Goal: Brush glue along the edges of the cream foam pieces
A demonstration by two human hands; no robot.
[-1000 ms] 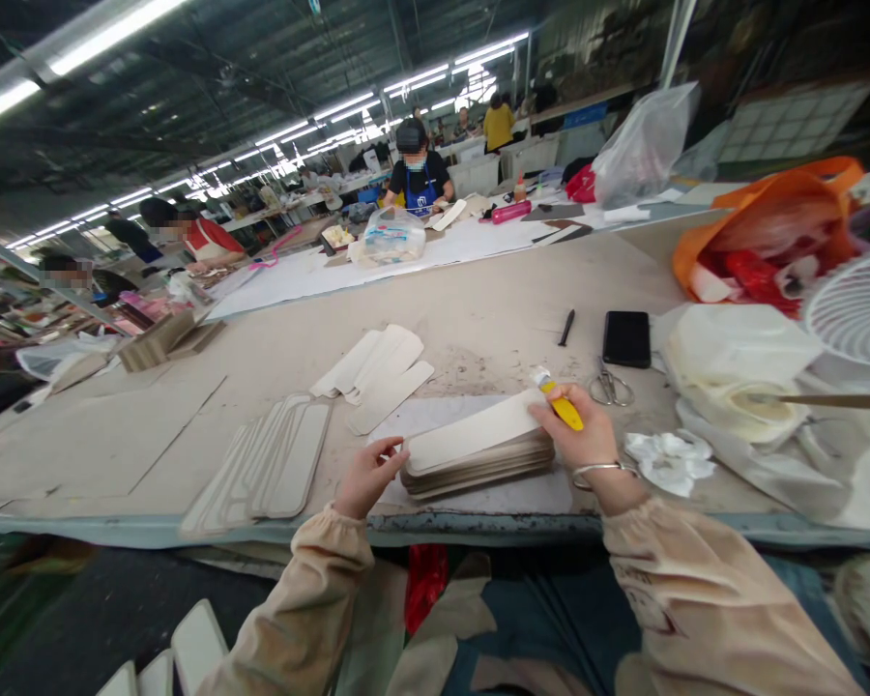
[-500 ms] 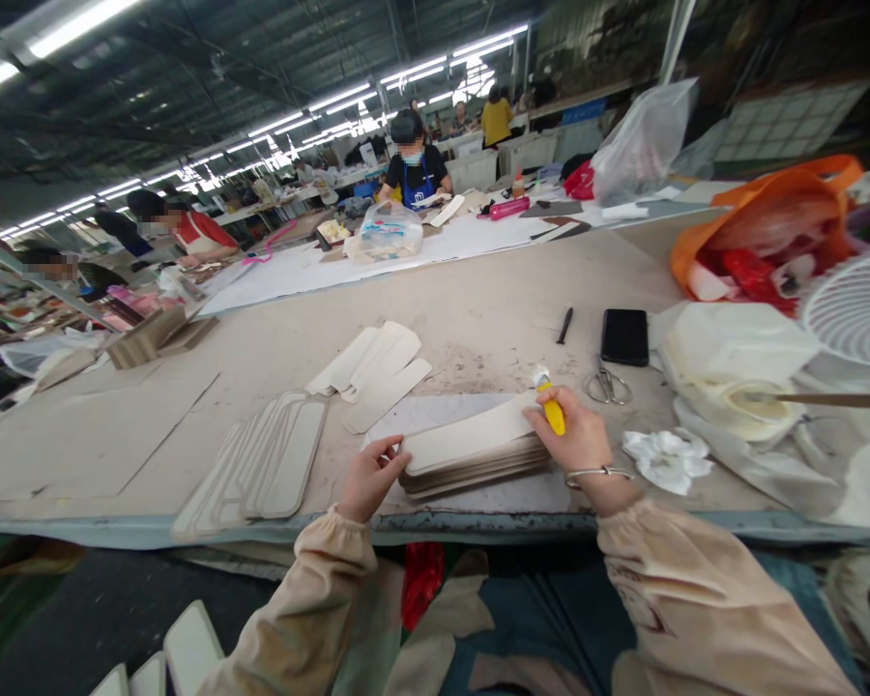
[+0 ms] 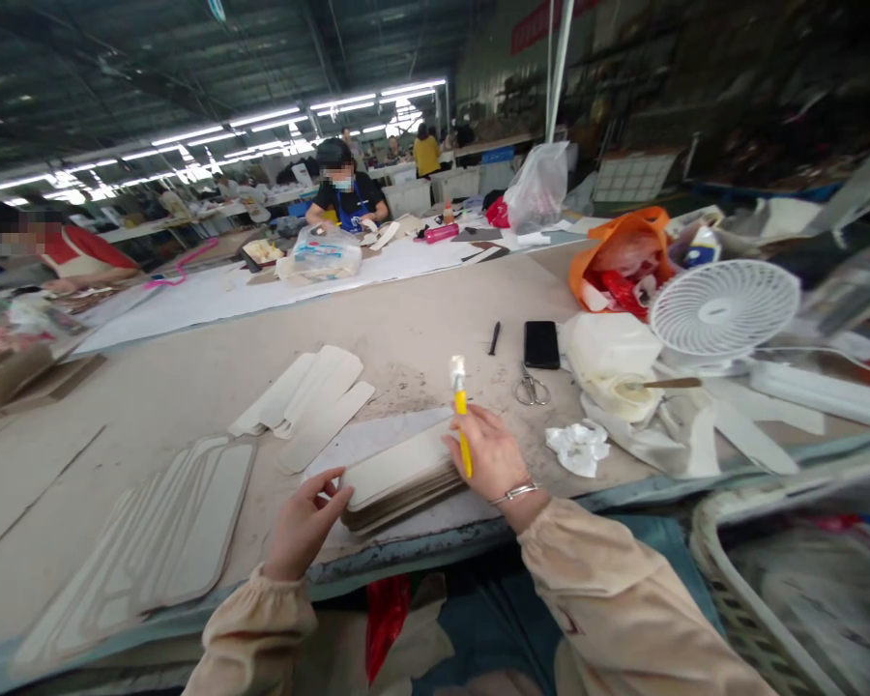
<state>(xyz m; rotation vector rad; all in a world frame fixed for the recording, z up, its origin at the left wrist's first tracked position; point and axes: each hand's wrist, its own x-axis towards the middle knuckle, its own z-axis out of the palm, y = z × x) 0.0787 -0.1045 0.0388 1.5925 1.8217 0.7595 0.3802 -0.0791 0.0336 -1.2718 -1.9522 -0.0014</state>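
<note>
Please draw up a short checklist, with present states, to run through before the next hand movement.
1. Yellow-handled brush in right hand: ok.
2. Left hand at the left end of the stack: ok.
3. Scissors apart from the stack: ok.
4. Overlapping pieces at left squared up: not ok, fanned out.
5. Enough adhesive on the brush tip: cannot tell, too small.

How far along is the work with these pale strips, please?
It looks partway. Perhaps done: the fanned-out strips on the left, though I cannot confirm they are finished. In hand: the right hand holds a yellow-handled tool with a whitish tip; the left hand touches the stack. Probably left: that stack, perhaps the loose strips too.
</note>
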